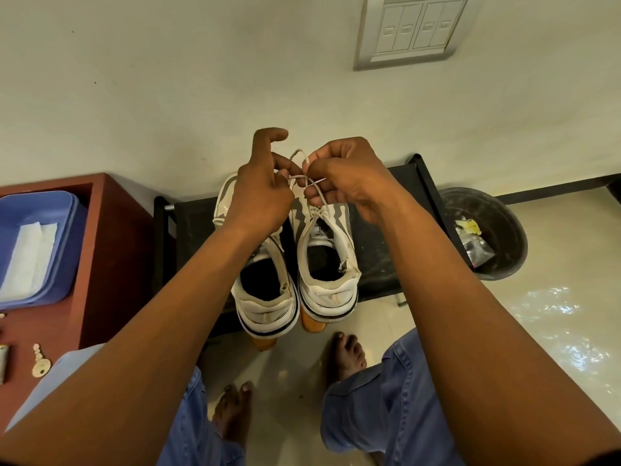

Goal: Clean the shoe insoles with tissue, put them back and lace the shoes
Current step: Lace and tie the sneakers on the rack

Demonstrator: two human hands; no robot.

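Both white sneakers (295, 264) sit heels-toward-person on the black shoe rack (386, 264), prob. so the laces face up for tying. Right hand (346, 183) pinches a lace loop (300, 156) w/ curled fingers; left hand (262, 193) pinches the other lace end, index finger sticking out toward 12 o'clock. Tissue (28, 253) lies in the blue tray (67, 237) at 9 o'clock.

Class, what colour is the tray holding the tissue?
Blue tray; the head view shows it best.
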